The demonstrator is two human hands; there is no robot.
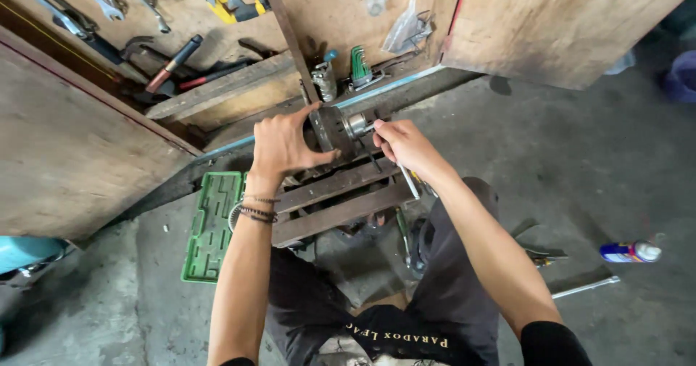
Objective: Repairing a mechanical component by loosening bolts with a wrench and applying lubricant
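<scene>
Left hand (281, 145): closed around a dark metal block (328, 128), fingers over its top edge, steadying it on a slatted wooden stand (337, 203).

Right hand (407, 145): gripping a slim silver hex key (406, 177), its tip set at a round shiny metal part (355, 125) on the block's face.

Metal block: sits at the stand's far end, between both hands.

Green plastic tool tray (210, 224): on the concrete floor, just beside the stand, left.

Green hex key set (359, 65): against the wooden cabinet behind.

Spray can (629, 251): lying on the floor, well apart, right.

Wrenches (94, 0): hanging upper left.
</scene>
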